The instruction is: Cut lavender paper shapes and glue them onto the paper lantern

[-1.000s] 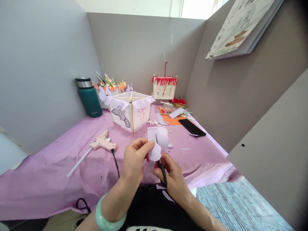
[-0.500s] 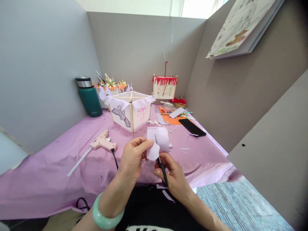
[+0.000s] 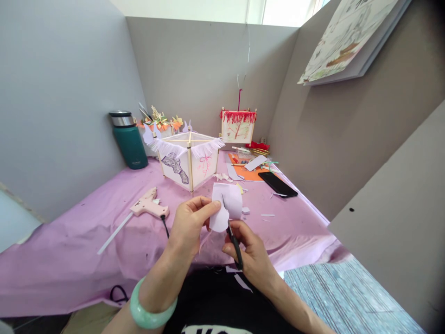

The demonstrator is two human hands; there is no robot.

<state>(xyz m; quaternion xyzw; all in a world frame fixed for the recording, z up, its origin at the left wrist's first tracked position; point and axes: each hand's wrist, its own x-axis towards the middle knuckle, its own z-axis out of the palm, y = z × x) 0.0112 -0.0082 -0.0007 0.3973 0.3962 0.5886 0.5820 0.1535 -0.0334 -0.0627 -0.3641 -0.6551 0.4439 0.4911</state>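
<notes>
A curled piece of pale lilac paper [image 3: 232, 200] is pinched at its left edge between the thumb and fingers of my left hand [image 3: 191, 222]. My right hand [image 3: 252, 255] is closed around the handles of black scissors [image 3: 236, 249], whose blades lie against the paper, one tip showing over its middle. The paper's lower edge has a rounded, cut outline. Beyond my hands stands a white paper lantern [image 3: 189, 162] with wooden sticks, lilac fringe and drawings on its sides. A pink glue gun [image 3: 149, 205] lies to the left of my left hand.
A green bottle [image 3: 130, 144] stands at the back left. At the right lie a black phone [image 3: 277, 184] and orange paper [image 3: 248, 173] under small items. A red-fringed lantern [image 3: 238, 127] hangs at the back. Paper scraps [image 3: 245, 210] are on the purple cloth [image 3: 86, 241].
My left hand and the lilac paper have shifted slightly left. My right hand and the scissors have hardly moved.
</notes>
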